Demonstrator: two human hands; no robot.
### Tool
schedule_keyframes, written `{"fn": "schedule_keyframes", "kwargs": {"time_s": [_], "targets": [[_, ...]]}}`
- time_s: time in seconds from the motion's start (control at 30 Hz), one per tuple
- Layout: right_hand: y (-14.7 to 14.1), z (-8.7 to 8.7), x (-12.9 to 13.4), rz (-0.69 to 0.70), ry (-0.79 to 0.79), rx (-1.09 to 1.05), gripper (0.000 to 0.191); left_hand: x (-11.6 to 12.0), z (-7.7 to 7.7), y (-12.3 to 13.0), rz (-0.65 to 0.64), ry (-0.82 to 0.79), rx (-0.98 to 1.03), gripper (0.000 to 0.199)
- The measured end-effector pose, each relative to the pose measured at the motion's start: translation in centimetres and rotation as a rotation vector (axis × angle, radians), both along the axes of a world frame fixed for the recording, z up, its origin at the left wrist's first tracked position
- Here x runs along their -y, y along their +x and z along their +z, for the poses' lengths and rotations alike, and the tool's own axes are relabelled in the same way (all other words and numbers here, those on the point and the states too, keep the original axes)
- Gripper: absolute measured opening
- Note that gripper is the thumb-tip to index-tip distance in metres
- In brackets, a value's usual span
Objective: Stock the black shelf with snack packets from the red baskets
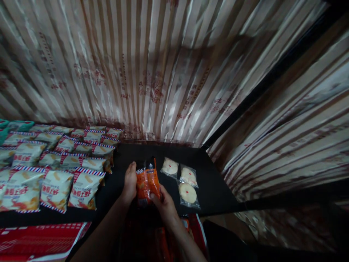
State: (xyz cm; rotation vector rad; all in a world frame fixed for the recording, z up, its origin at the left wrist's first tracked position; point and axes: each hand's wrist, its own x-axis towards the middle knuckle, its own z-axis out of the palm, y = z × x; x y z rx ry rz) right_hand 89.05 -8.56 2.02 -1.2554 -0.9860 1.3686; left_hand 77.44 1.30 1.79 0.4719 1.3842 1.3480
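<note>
An orange and black snack bag [147,180] is held upright between my two hands, just over the near edge of the black table [215,182]. My left hand [130,182] presses flat along the bag's left side, fingers pointing up. On the lower right corner, my right hand [165,203] grips the bag with its thumb on the front. Just right of the bag lie three round white crackers or cakes in clear wrappers, one at the back [170,166], one in the middle [188,176] and one at the front [188,193].
Rows of white snack bags with red and blue striped edges [56,185] fill the table's left side. Teal bags [20,126] sit behind them. Below are a red box [40,240] and a dark opening with orange packets [162,243]. A striped curtain [152,72] and black pole [261,87] stand behind.
</note>
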Motion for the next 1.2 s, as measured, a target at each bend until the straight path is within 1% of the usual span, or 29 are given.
{"fn": "schedule_keyframes", "kwargs": {"time_s": [0.1,0.2,0.27,0.37,0.43,0.53,0.6,0.7,0.8,0.87,0.97,1.07,1.2], "targets": [[-0.3,0.0,-0.9,-0.027,0.032,0.011,0.049,-0.5,0.1,-0.4,-0.040,0.035,0.029,0.023],[-0.5,0.2,-1.9,-0.068,0.070,0.025,0.048,-0.4,0.0,-0.5,-0.078,0.091,-0.003,0.033],[-0.6,0.3,-2.7,-0.105,0.087,0.064,0.049,0.1,0.0,-0.4,-0.087,0.140,-0.098,0.039],[-0.6,0.4,-3.9,-0.131,0.101,0.109,0.047,1.3,0.4,0.0,-0.089,0.206,-0.250,0.041],[-0.6,0.3,-4.7,-0.152,0.115,0.128,0.047,2.1,0.7,0.3,-0.104,0.252,-0.285,0.040],[-0.6,0.2,-5.7,-0.203,0.149,0.200,0.049,2.6,0.9,0.7,-0.163,0.344,-0.293,0.036],[-0.7,0.3,-6.0,-0.219,0.151,0.288,0.051,2.5,0.7,0.7,-0.208,0.366,-0.284,0.035],[-1.1,0.7,-6.0,-0.211,0.140,0.485,0.051,2.2,0.4,0.4,-0.253,0.342,-0.213,0.038],[-1.8,1.2,-5.9,-0.164,0.189,0.660,0.050,1.8,0.3,0.0,-0.252,0.325,-0.134,0.039],[-2.3,1.4,-5.9,-0.136,0.229,0.720,0.051,1.6,0.3,-0.2,-0.247,0.334,-0.096,0.039],[-3.0,1.4,-5.9,-0.116,0.293,0.781,0.054,1.3,0.6,-0.3,-0.254,0.338,-0.042,0.041],[-3.5,1.2,-5.9,-0.111,0.367,0.864,0.057,1.0,1.2,-0.5,-0.264,0.323,-0.006,0.042],[-4.1,1.3,-5.8,-0.070,0.399,0.987,0.058,0.9,1.9,-0.9,-0.283,0.291,-0.001,0.039]]}}
